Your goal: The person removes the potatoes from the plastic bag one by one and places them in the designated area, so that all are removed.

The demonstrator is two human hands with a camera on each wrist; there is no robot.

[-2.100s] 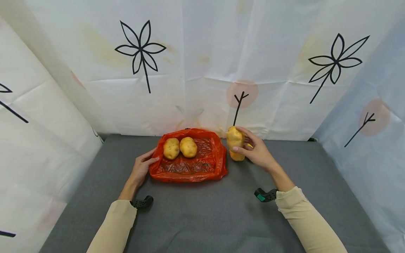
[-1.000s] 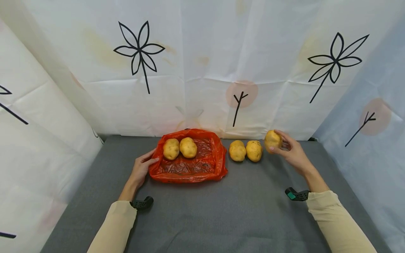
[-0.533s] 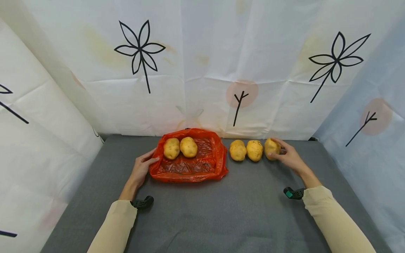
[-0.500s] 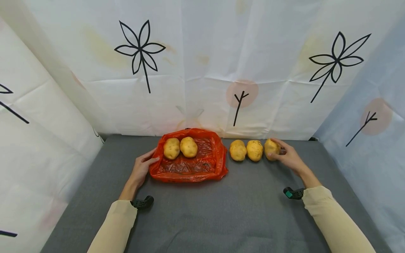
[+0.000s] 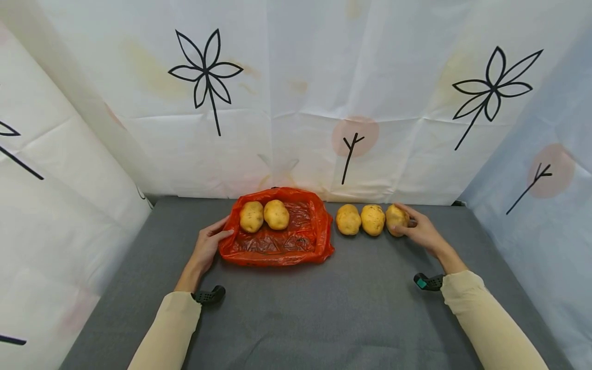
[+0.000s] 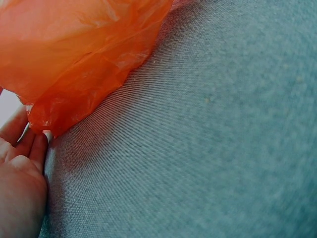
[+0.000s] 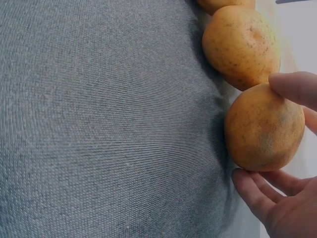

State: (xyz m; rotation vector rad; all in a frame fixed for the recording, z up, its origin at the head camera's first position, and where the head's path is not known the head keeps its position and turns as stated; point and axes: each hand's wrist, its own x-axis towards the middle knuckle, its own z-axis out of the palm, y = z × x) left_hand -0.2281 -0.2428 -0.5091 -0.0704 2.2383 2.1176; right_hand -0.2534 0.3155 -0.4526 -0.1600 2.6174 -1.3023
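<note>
A red plastic bag (image 5: 277,258) lies with its rim turned out and its mouth upward, and two potatoes (image 5: 276,215) sit in its back left part. My left hand (image 5: 203,249) grips the bag's left edge, thumb on the near side. In the left wrist view the fingers (image 6: 37,148) meet the orange-red plastic; some fingertips are hidden by it. To the right of the bag, three potatoes stand in a row on the cloth. My right hand (image 5: 423,231) holds the rightmost potato (image 7: 265,129) between thumb and fingers, beside the middle potato (image 7: 241,45).
The leftmost potato (image 5: 348,220) of the row stands just right of the bag. A grey cloth (image 5: 319,313) covers the table. White printed curtains (image 5: 296,103) close off the back and both sides. Black straps with camera mounts (image 5: 427,282) sit on both wrists.
My right hand first carried a potato rightward past the other two, then lowered it onto the cloth at the row's right end. My left hand and the bag have stayed in place.
</note>
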